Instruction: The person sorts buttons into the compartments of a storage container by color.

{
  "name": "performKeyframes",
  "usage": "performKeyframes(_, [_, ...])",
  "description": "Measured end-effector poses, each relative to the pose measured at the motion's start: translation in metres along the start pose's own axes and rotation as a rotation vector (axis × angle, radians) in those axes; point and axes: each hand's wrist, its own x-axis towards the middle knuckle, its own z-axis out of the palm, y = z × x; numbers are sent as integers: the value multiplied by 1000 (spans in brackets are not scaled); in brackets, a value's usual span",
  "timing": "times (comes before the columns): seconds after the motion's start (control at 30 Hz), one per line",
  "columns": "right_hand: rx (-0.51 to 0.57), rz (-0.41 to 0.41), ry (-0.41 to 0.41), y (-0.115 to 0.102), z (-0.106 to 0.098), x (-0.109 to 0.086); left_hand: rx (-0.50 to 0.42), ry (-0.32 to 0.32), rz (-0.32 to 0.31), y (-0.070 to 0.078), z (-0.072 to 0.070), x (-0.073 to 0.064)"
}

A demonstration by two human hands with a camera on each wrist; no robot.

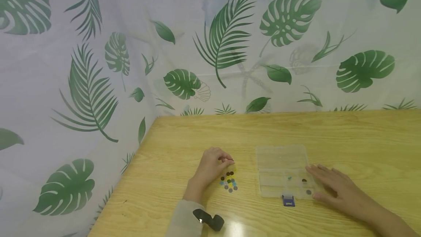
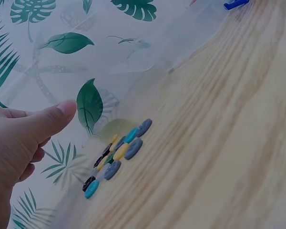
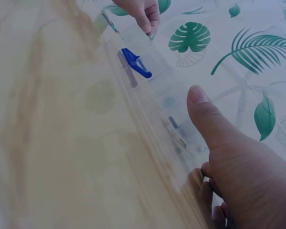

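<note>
My left hand (image 1: 210,167) is over the far end of a small cluster of round buttons (image 1: 229,181), coloured black, yellow, grey, blue and green. Thumb and forefinger meet in a pinch, and a thin dark-red edge, apparently a button's, shows at their tips; the left wrist view hides it. To the right lies a clear plastic compartment box (image 1: 274,191) with a blue latch (image 1: 288,201) on its near side. A black button (image 1: 304,180), a grey button (image 1: 308,192) and a light-blue piece (image 1: 289,178) sit inside. My right hand (image 1: 342,193), fingers extended and thumb apart, rests against the box's right edge.
Both hands work on a wood-grain table (image 1: 158,193). A white leaf-print sheet (image 1: 184,17) hangs behind the table and along its left side. A black strap device (image 1: 208,219) sits on the left sleeve (image 1: 185,218).
</note>
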Motion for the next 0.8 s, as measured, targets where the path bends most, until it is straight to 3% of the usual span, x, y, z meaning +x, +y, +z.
performKeyframes(0.5, [-29, -13, 18, 0, 0, 0, 4, -37, 27, 16, 1, 2])
performKeyframes(0.8, [-31, -22, 21, -2, 0, 0, 62, -20, 151, 29, 8, 5])
